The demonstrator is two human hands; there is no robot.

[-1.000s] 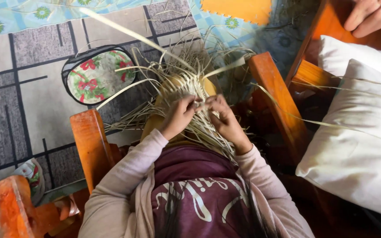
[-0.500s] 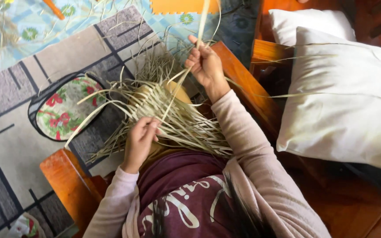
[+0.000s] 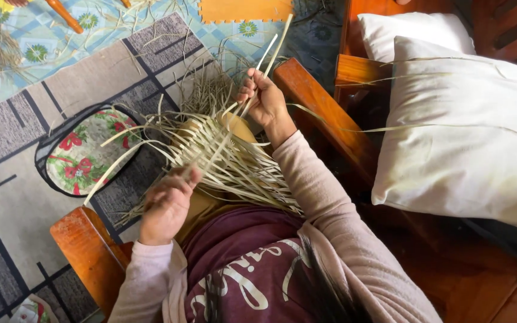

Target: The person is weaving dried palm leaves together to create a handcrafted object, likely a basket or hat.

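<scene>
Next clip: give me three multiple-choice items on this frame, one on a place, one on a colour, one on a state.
1. Where does the flowered oval cushion lie?
A. on the floor mat, to the left of the weaving
B. on the white pillow
C. in the person's lap

2. What colour is the pillow to the right?
A. red
B. white
C. green

3. What is the right hand doing?
A. lying flat on the armrest
B. hanging empty
C. gripping pale strips, raised above the weaving

Answers: 1 A, the cushion sits on the grey patterned mat, left of the woven piece. 2 B, the pillow is plain white. 3 C, its fingers close around strips that rise from the woven piece, while the left hand rests at its near edge.
</scene>
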